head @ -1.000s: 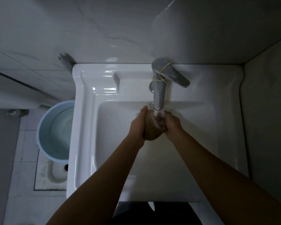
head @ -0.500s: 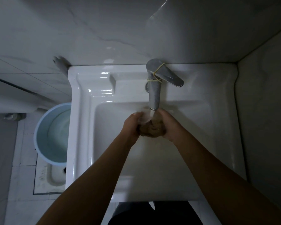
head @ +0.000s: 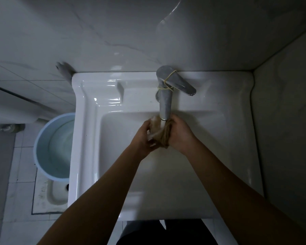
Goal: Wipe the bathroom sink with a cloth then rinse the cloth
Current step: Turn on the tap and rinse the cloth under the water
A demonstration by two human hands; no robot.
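Both hands' fingers (head: 175, 121) grip the cloth (head: 160, 134) inside the sink (head: 113, 156); bucket (head: 48, 147) holds water.

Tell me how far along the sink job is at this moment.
Wiping looks finished: nothing is rubbing the sink. In hand: the left hand and right hand squeeze the brown cloth under water running from the tap. Left: finish rinsing, then shut off the tap.
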